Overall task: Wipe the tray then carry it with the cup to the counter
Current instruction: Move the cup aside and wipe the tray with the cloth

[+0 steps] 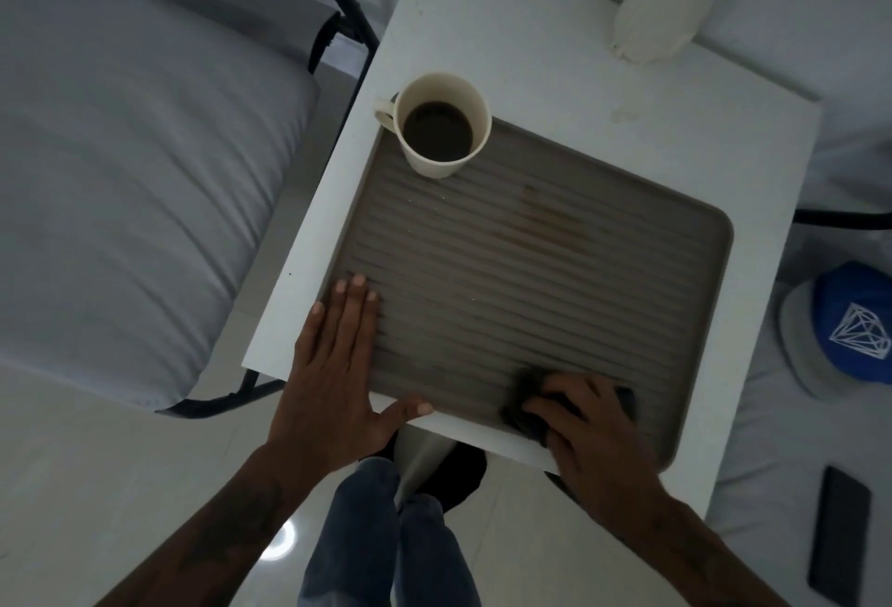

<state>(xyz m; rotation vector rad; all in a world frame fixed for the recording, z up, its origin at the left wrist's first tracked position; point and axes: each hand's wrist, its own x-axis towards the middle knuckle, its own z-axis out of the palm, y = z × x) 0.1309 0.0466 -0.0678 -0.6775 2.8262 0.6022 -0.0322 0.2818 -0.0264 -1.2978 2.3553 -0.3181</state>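
A grey ribbed tray (540,264) lies on a small white table (555,56). A cream cup (441,124) holding dark coffee stands on the tray's far left corner, handle pointing left. My left hand (338,360) lies flat, fingers spread, on the tray's near left corner and the table edge. My right hand (589,433) presses a dark cloth (528,416) onto the tray's near edge; the cloth is mostly hidden under my fingers. A faint brownish stain shows on the ribs toward the far right.
A bed with grey sheets (120,172) stands to the left, its black frame close to the table. A white vase (661,13) stands at the table's far edge. On the right lie a blue cap (849,326) and a black phone (837,529). My legs are under the table's near edge.
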